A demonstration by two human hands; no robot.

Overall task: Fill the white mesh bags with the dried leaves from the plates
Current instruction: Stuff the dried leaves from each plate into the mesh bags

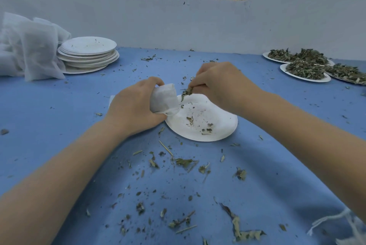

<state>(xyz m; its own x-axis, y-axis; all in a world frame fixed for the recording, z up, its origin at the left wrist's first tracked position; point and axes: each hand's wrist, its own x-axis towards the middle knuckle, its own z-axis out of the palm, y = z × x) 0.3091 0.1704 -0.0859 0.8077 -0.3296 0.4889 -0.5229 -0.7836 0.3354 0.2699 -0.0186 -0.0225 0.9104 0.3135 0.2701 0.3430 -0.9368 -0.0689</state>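
Below the hands, crumbs of leaf litter the cloth (pixel 277 165), and the plate (pixel 217 131) under them holds only scraps, so this bag looks nearly filled. The left hand (pixel 132 110) grips the small white bag (pixel 164 99), its mouth turned right, while the right hand (pixel 219 86) pinches a tuft of dry green leaves (pixel 187 92) just beside it. Next, the tuft must be fed in cleanly; fuller plates (pixel 309 78) lie far right.

Blue tablecloth (pixel 59 125) underneath; white wall (pixel 178 26) at twelve o'clock; loose white string (pixel 324 223) at five o'clock (frayed)
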